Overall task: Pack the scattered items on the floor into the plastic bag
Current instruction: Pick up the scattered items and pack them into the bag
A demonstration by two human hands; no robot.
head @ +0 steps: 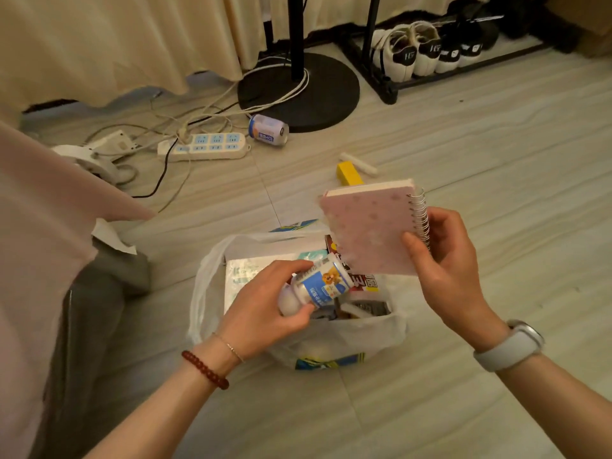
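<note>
A white plastic bag [381,332] stands open on the floor, holding a white box and several packets. Over its mouth my left hand [265,306] grips a white bottle [318,286] with a blue label, tilted on its side. My right hand [447,260] holds a pink spiral notebook [371,226] by its lower right corner, above the bag's far right side. On the floor beyond lie a second white bottle [268,130] on its side, a yellow block [347,173] and a white stick [359,163].
A white power strip [205,147] with tangled cables lies at the back left. A black round lamp base [298,91] and a black shoe rack [430,61] with shoes stand behind. My bent knee in grey cloth [99,293] is at the left.
</note>
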